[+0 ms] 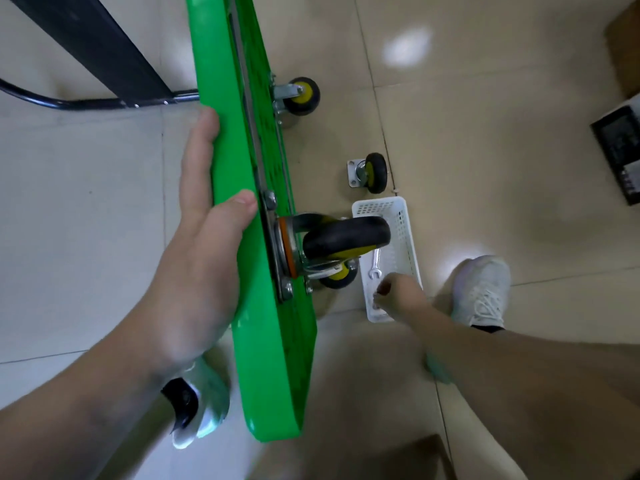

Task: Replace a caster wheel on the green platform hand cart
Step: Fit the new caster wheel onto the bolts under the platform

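Green cart (263, 341) stands tipped on 1 long edge on the tiled floor (450, 116), underside facing right. Left hand (197, 258) clasps its upper rim: fingers pressed together and flat against the deck side, thumb hooked over the edge beside a bolt. 3 mounted casters show on the underside, the nearest caster (346, 237) overhanging the white basket (405, 216). Right hand (394, 289) dips into the basket's near end, fingertips bunched; what they pinch cannot be told. A wrench (375, 265) lies inside, just beside that hand. The loose caster (372, 172) sits on bare tile just beyond the basket's far edge. Open floor lies to the right.
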### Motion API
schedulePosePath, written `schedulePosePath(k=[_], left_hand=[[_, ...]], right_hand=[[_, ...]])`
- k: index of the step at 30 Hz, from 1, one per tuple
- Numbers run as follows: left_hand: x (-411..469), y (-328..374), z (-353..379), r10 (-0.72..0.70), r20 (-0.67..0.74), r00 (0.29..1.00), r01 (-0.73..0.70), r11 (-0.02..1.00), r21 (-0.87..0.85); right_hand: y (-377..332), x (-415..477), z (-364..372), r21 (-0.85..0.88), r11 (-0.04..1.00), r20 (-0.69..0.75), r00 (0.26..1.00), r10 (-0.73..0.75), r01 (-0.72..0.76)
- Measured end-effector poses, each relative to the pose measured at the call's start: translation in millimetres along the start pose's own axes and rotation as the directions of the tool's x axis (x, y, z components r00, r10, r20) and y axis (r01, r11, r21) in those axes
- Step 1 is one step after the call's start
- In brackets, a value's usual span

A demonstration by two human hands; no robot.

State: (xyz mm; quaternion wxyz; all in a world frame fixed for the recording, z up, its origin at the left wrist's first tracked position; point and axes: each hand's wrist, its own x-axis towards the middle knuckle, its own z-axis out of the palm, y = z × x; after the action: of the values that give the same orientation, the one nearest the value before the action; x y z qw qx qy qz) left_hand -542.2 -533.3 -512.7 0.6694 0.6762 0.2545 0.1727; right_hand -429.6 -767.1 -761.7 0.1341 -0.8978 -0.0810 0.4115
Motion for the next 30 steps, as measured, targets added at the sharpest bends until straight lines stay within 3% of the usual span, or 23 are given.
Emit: schedulePosePath(k=[3,6,8,10,12,18,24,30], left_hand=[[0,4,-1,-0.079,0.052,0.996,0.075,0.994,0.08],[-1,14,-1,-0.146,0.099,0.984,0.135,0.984,0.114],[-4,20,0,-0.15,0.118,0.982,0.131,0.979,0.156],[-7,25,1,-0.159,0.099,0.982,0.138,0.971,0.193],[-10,29,1,-0.166,0.08,0.983,0.145,0.965,0.218],[-14,39,0,-0.172,0.076,0.982,0.152,0.964,0.217],[-13,38,-1,-0.172,0.106,0.979,0.149,0.969,0.198],[-11,35,-3,-0.15,0.095,0.984,0.13,0.973,0.193]], right_hand=[[-7,-33,-28,0.168,0.984,-0.012,0.998,-0.058,0.059],[-25,-80,-52,0.221,0.964,0.006,0.988,-0.151,0.146],[-40,-116,-65,0.382,0.913,0.034,0.985,-0.168,0.143],[-56,-156,-79,0.672,0.738,0.105,0.977,-0.185,0.068],[-71,-192,-94,0.835,0.55,0.176,0.953,-0.245,-0.013],[-98,-245,-119,0.952,0.297,0.198,0.895,-0.4,-0.078],[-105,-232,-108,0.961,0.276,0.138,0.92,-0.367,-0.034],[-111,-222,-98,0.899,0.427,0.061,0.936,-0.347,0.1]])
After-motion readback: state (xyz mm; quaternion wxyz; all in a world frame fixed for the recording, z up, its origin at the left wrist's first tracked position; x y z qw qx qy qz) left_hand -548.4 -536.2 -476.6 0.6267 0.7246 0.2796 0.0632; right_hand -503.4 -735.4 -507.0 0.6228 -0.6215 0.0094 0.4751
